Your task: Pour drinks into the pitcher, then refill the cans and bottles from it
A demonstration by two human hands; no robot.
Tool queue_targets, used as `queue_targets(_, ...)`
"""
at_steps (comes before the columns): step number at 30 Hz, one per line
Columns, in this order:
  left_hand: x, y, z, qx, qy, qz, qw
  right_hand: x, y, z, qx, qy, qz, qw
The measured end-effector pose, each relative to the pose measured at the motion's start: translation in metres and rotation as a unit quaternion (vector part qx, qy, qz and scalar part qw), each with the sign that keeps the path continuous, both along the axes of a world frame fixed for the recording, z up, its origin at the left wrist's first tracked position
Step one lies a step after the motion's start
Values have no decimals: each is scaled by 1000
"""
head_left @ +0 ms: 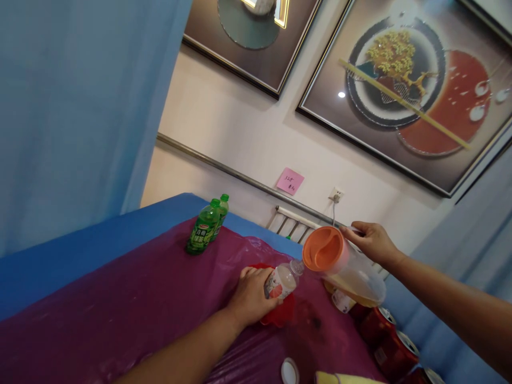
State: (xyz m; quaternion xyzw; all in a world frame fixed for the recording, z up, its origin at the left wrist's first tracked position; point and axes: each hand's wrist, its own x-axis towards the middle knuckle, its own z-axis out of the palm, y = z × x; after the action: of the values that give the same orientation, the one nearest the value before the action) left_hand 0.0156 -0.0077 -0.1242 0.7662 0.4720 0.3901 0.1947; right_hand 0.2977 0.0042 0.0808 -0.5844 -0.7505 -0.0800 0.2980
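Observation:
My left hand (253, 296) is wrapped round a small clear plastic bottle (281, 282) with a printed label, tilted with its open mouth to the right. Under the bottle lies a red dish (280, 313). At the right, my right hand (370, 242) grips a translucent pitcher (360, 274) near its top. The pitcher is tipped to the left, and its orange lid (323, 248) meets or nearly meets the bottle's mouth. Pale yellowish liquid shows inside the pitcher. Whether any liquid flows between the two cannot be made out.
Two green bottles (203, 228) stand on the purple table cover (160, 298). Red cans (396, 354) line the right edge, beside a labelled container (342, 300). A white cap (289, 370) and yellow cloth (344, 378) lie near the front. Behind are a wall rail (240, 175) and blue curtains (80, 117).

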Motion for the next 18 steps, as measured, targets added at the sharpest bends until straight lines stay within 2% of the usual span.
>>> queue_targets(18, 0, 0, -2, 10, 2, 2, 1000, -1, 1, -3, -5, 3, 2, 1000)
